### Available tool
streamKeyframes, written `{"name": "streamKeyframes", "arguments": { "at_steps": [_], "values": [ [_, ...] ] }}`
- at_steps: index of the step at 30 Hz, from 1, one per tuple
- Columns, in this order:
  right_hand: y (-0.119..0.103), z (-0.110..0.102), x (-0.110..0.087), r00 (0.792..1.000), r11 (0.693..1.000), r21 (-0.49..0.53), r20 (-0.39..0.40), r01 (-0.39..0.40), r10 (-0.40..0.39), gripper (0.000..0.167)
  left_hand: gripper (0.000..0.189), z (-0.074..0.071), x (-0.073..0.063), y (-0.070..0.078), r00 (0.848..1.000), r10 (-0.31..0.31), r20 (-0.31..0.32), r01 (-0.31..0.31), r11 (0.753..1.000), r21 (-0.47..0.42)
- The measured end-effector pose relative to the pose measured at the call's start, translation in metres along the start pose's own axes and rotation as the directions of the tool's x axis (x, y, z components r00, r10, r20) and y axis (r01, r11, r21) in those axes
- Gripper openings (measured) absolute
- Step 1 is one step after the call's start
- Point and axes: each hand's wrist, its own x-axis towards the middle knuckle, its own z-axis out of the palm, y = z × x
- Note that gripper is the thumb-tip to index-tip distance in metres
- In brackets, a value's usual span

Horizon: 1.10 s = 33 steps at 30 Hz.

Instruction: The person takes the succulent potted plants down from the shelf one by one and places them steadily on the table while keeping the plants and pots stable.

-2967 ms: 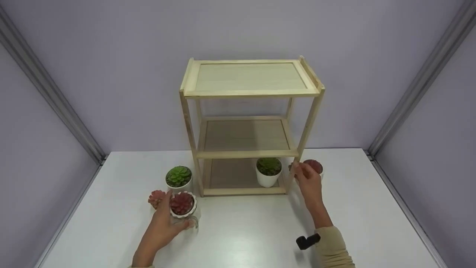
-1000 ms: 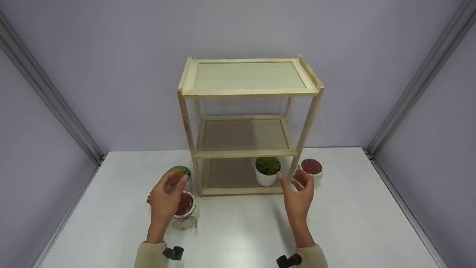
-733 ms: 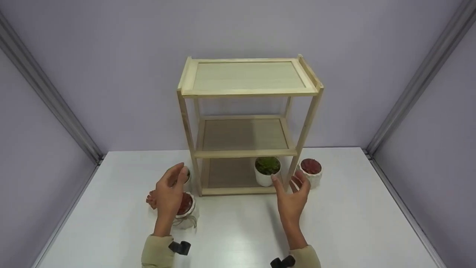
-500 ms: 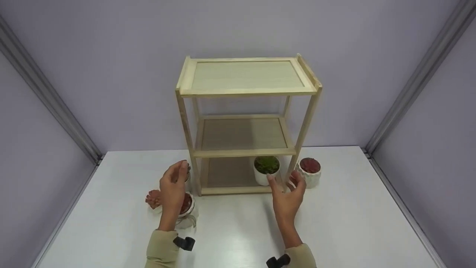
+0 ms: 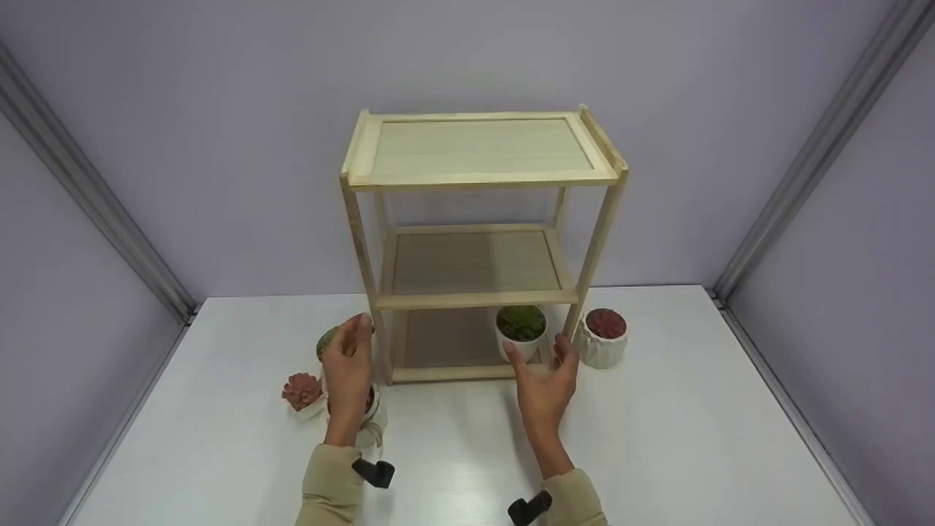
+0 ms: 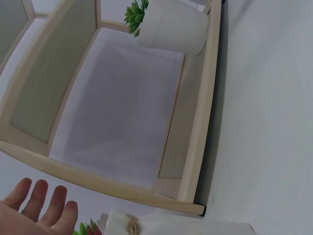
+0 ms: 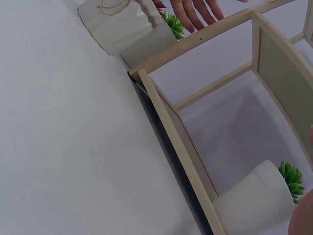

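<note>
A three-tier wooden shelf (image 5: 478,299) stands on the white table. On its bottom tier, to the right, sits a white pot with a green succulent (image 5: 521,325). My right hand (image 5: 544,387) is just in front of that pot, thumb and fingers apart; whether they touch it I cannot tell. My left hand (image 5: 347,376) hovers by the shelf's left front post, holding nothing, its fingers (image 6: 36,200) loosely extended in the left wrist view. Beneath and behind it, partly hidden, are a twine-tied pot (image 5: 372,424) and a green succulent pot (image 5: 326,342).
A pink succulent in a white pot (image 5: 302,392) stands left of my left hand. Right of the shelf is a red succulent in a textured white pot (image 5: 605,336). A wall rises behind the shelf, with metal-framed panels at both sides.
My left hand has left the twine-tied red succulent pot and risen towards the shelf's left post. My right hand has moved left from the right post to the bottom-tier pot. The pots stay put.
</note>
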Motion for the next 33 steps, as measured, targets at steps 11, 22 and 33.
{"name": "streamKeyframes", "arguments": {
  "at_steps": [11,22,33],
  "values": [
    [0.006,0.019,-0.004,1.0,0.997,-0.074,-0.014,-0.016,0.015,0.102,0.051,0.012,0.003,-0.001,1.0,-0.016,-0.007,0.015,0.999,-0.049],
    [0.012,0.043,-0.01,0.994,0.995,-0.101,-0.113,-0.025,0.013,0.106,0.048,0.023,0.005,-0.003,0.998,0.016,-0.063,-0.02,0.998,-0.052],
    [0.021,0.056,-0.005,0.987,0.986,-0.165,-0.159,0.002,-0.028,0.111,0.044,0.027,0.006,-0.007,0.997,0.045,-0.064,-0.048,0.998,-0.046]
  ]
}}
